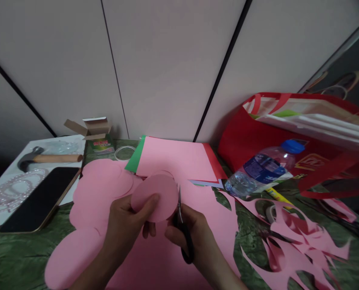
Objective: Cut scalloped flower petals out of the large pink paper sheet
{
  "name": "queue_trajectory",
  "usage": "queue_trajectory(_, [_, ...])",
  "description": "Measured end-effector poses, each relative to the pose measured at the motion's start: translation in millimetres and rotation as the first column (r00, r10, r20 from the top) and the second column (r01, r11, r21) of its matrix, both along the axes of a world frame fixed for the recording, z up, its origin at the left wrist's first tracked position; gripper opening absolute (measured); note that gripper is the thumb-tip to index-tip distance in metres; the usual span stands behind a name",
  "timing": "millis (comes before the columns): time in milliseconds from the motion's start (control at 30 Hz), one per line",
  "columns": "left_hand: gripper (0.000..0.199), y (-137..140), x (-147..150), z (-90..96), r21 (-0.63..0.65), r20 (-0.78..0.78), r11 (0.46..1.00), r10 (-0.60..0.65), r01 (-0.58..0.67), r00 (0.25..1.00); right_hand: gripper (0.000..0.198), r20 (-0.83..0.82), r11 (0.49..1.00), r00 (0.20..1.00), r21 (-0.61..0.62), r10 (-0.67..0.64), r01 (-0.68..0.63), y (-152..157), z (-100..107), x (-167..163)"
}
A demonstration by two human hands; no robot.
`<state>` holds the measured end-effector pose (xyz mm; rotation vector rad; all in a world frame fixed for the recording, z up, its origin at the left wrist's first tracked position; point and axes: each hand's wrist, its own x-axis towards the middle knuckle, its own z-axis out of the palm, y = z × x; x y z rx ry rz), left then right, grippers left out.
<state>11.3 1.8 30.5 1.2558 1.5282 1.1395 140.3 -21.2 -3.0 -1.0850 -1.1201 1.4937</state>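
Observation:
Between the thumb and fingers of my left hand (131, 213) is a round pink paper disc (159, 189), held up above the table. My right hand (191, 233) is closed around the black handles of a pair of scissors (182, 229). The blades point upward at the disc's right edge; whether they are apart I cannot tell. Below both hands lies a large pink paper sheet (164, 257). More pink paper circles (104, 181) overlap to the left of it, and another pink circle (72, 255) lies nearer to me.
Pink paper offcuts (300, 241) are scattered on the right. A water bottle (258, 169) leans by a red bag (242, 129). Behind my hands lies a stack of coloured paper (176, 157). To the left are a hammer (55, 158), a phone (43, 197), beads (16, 189) and a small box (99, 141).

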Motion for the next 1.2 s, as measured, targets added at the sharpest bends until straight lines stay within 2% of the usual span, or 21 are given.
queue_trajectory(367, [0.044, 0, -1, 2.5, -0.008, -0.025, 1.0, -0.017, 0.017, 1.0, 0.016, 0.034, 0.997, 0.999, -0.077, 0.01, -0.007, 0, -5, 0])
queue_trajectory(500, [0.044, 0, -3, 0.5, -0.027, -0.024, 0.999, -0.036, 0.036, 0.999, 0.018, 0.007, 0.998, 0.999, -0.061, -0.033, 0.033, 2, -3, 1])
queue_trajectory(733, [0.037, 3, -7, 2.9, -0.123, -0.019, 0.99, -0.073, 0.07, 0.997, 0.021, -0.017, 0.999, 1.0, -0.046, -0.002, 0.001, 2, -5, 4])
queue_trajectory(1200, [0.037, 6, -14, 5.6, -0.138, -0.082, 0.983, -0.134, 0.122, 0.988, 0.02, 0.014, 0.997, 0.998, -0.052, 0.055, -0.054, 5, -7, 5])
